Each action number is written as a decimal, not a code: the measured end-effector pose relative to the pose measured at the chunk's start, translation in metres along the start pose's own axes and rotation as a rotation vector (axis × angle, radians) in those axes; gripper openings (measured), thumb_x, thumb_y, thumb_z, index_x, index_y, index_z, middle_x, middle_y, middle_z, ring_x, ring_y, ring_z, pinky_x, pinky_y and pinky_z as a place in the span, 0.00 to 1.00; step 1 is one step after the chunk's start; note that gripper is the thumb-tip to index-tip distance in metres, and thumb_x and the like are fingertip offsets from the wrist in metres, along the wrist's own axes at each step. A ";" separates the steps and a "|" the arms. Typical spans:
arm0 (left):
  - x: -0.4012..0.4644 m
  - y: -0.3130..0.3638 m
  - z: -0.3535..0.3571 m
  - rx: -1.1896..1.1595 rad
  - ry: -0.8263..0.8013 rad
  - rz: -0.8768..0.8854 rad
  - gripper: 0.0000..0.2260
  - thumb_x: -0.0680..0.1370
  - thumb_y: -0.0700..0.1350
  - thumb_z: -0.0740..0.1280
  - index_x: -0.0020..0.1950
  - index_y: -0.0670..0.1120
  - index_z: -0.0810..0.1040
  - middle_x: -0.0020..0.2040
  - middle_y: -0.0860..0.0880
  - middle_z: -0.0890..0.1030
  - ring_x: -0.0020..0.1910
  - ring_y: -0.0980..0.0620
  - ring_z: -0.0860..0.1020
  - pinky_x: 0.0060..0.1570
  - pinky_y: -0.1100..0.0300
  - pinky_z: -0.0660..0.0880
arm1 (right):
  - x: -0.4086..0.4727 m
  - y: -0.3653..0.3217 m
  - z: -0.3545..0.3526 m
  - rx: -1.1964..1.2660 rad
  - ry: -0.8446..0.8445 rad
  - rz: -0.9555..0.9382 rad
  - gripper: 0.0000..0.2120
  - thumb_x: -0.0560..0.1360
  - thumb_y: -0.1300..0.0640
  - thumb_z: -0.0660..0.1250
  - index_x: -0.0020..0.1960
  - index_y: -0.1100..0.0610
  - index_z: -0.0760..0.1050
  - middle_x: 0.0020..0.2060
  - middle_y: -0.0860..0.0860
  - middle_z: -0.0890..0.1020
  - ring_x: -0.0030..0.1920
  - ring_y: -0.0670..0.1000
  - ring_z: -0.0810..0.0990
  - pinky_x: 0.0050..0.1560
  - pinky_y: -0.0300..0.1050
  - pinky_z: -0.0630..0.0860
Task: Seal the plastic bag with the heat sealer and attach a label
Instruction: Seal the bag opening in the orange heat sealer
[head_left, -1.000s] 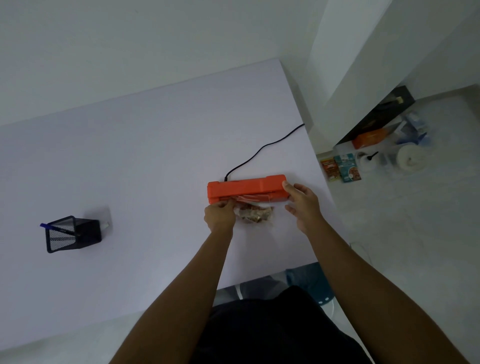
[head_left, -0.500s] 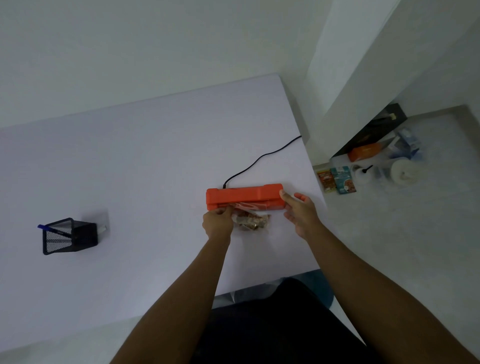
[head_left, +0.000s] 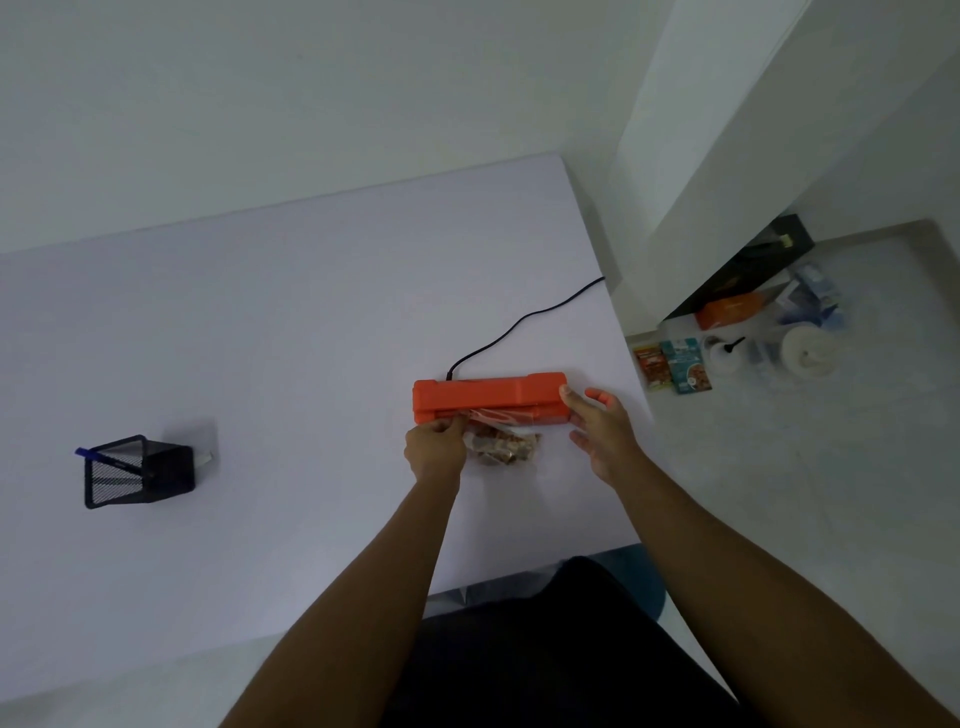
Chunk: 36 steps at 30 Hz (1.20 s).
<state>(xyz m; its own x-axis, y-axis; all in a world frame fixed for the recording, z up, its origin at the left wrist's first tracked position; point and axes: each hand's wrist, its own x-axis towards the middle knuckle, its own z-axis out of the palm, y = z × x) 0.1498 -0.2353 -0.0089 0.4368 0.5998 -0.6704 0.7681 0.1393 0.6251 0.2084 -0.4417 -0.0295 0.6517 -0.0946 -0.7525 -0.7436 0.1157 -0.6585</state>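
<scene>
Orange heat sealer (head_left: 488, 397) lies left-to-right just beyond both hands. Left hand (head_left: 434, 452) pinches the plastic bag (head_left: 501, 439) mouth into its slot; right hand (head_left: 597, 426), fingers spread, rests at its right end.

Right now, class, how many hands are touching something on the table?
2: the left hand pinches the plastic bag at the sealer's slot; the right hand touches the heat sealer's right end.

I see the orange heat sealer (head_left: 488, 397) lying flat near the table's right edge; the clear plastic bag (head_left: 501, 441), holding brownish pieces, has its mouth seemingly tucked into its front slot.
</scene>
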 end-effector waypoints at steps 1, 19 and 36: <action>0.000 0.000 0.000 -0.002 0.000 0.000 0.11 0.75 0.47 0.73 0.33 0.45 0.80 0.31 0.46 0.78 0.30 0.49 0.73 0.33 0.59 0.72 | 0.000 0.000 0.000 0.001 0.000 -0.001 0.28 0.69 0.47 0.79 0.63 0.51 0.70 0.58 0.54 0.81 0.59 0.54 0.81 0.54 0.51 0.75; -0.003 0.001 -0.003 -0.006 -0.007 -0.008 0.11 0.75 0.47 0.73 0.35 0.44 0.80 0.31 0.47 0.78 0.29 0.50 0.74 0.30 0.62 0.70 | -0.006 0.001 0.002 -0.024 0.036 -0.026 0.29 0.68 0.45 0.79 0.63 0.50 0.70 0.57 0.53 0.81 0.57 0.52 0.81 0.58 0.57 0.77; -0.005 0.006 -0.004 -0.018 -0.004 0.001 0.10 0.74 0.50 0.74 0.36 0.48 0.80 0.35 0.49 0.81 0.34 0.51 0.79 0.39 0.57 0.76 | -0.115 -0.070 0.064 -0.290 -0.086 -0.682 0.10 0.73 0.51 0.76 0.52 0.52 0.82 0.46 0.46 0.85 0.47 0.47 0.83 0.44 0.41 0.82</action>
<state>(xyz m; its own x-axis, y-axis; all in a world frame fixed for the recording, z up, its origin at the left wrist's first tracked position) 0.1506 -0.2347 -0.0002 0.4396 0.5970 -0.6710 0.7589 0.1526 0.6330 0.1947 -0.3759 0.1033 0.9831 0.0267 -0.1811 -0.1718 -0.2076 -0.9630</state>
